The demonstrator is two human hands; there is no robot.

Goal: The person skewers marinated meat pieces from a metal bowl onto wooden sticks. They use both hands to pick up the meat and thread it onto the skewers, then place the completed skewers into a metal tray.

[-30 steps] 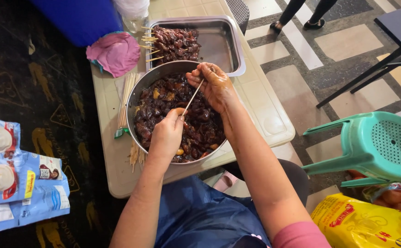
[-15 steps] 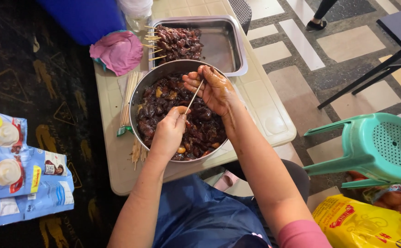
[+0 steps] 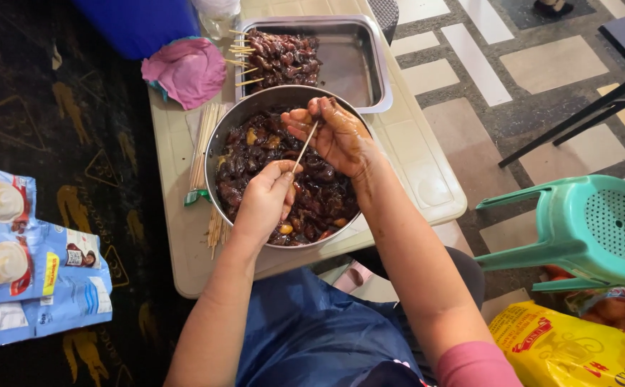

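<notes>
Against the half-second-earlier view, both hands sit in much the same place over the bowl; the skewer's slant is unchanged, and the camera has shifted slightly so the foot at the top edge is now nearly out of frame. Left hand curled over the near side of the round metal bowl, fingers pressed together and pinching the lower end of a thin wooden skewer. Right hand, wet with dark sauce, above the bowl's far side, fingers pinching the skewer's upper end together with a small piece of meat; the piece itself is hard to make out among the fingers. Bowl stands on the pale surface, filled with dark marinated meat pieces. Behind it, touching or nearly so, a rectangular steel tray holding finished skewers at its left end. Bundle of bare sticks lies just left of the bowl, partly hidden under its rim. Pink cloth at far left corner. Green plastic stool to the right, yellow bag cut off at bottom edge; blue packets cut off at left.
</notes>
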